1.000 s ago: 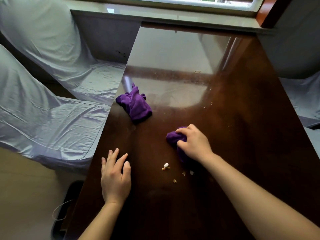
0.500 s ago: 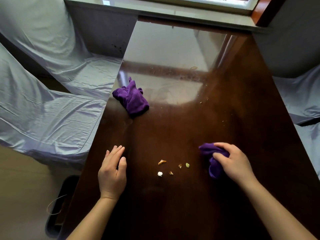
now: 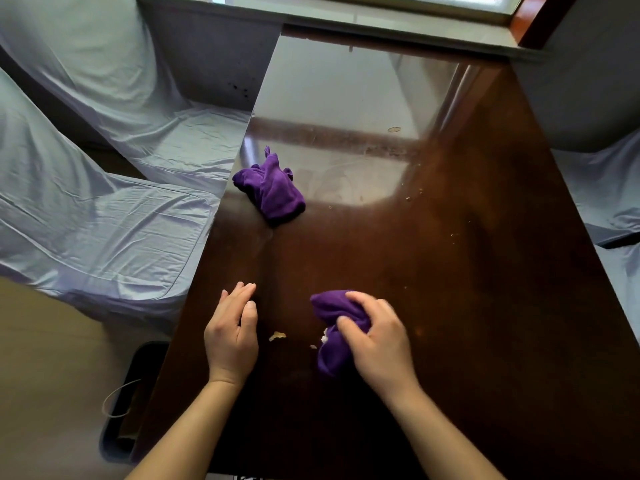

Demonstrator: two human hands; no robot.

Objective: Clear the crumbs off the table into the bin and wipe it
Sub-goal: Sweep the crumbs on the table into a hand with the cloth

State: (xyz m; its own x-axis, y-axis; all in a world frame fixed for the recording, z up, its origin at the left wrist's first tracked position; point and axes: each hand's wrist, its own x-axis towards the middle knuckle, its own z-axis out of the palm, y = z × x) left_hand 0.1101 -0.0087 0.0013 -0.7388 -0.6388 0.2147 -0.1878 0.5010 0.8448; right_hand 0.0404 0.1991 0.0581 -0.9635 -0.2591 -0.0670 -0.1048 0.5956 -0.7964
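Note:
On the dark glossy table [image 3: 467, 289] my right hand [image 3: 377, 337] grips a bunched purple cloth [image 3: 334, 327] and presses it on the surface. Small crumbs lie against the cloth's left edge, and one tan crumb [image 3: 277, 336] sits between the cloth and my left hand [image 3: 232, 336]. That hand stands on its edge on the table, fingers together and slightly cupped, holding nothing. A dark bin [image 3: 128, 403] stands on the floor under the table's left edge, below my left hand. A few tiny crumbs [image 3: 414, 195] are scattered farther back on the right.
A second crumpled purple cloth [image 3: 272, 188] lies near the table's left edge, farther back. Seats draped in pale blue covers [image 3: 97, 209] flank the table on the left and right [image 3: 609, 188]. A window sill [image 3: 381, 26] runs along the far end.
My right hand swept the cloth leftward, pushing the crumbs toward my left hand. The left hand turned up onto its edge near the table's left side.

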